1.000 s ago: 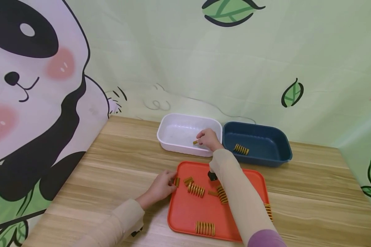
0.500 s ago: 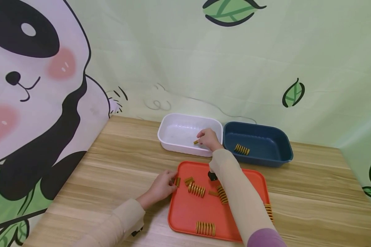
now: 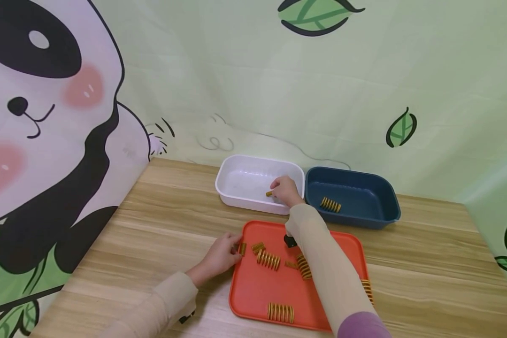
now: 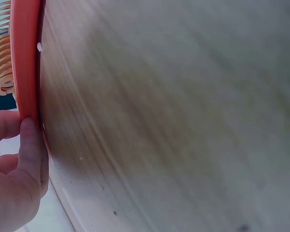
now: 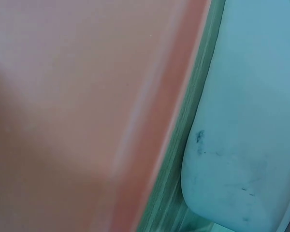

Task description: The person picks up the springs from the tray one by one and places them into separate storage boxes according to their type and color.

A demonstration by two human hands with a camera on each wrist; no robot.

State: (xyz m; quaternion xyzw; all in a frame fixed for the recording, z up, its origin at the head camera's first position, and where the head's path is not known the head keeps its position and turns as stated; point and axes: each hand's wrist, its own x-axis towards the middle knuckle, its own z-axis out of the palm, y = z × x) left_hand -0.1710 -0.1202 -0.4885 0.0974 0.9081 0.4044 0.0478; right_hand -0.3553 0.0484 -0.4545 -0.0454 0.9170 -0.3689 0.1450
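My right hand (image 3: 285, 189) is over the white bin (image 3: 225, 196), pinching a small gold spring (image 3: 269, 193) between its fingertips. Most of that spring is covered by the fingers. At the red tray's left edge, my left hand (image 3: 222, 253) pinches the rim of the tray (image 4: 26, 63) between thumb and fingers. A small spring (image 3: 242, 249) lies just inside that rim, close to the fingers. Several larger coil springs, such as one at the front (image 3: 280, 312), and a few small ones lie on the tray (image 3: 253, 291). My right forearm hides part of it.
A dark blue bin (image 3: 363, 218) stands right of the white one, with one large spring (image 3: 331, 204) inside. Another large spring (image 3: 367, 291) is at the tray's right edge. Behind the wooden table (image 3: 177, 188) hangs a panda-printed cloth (image 3: 236, 70).
The right hand has shifted very slightly and its fingers now cover a bit more of the small spring. The left hand and the tray stay put.
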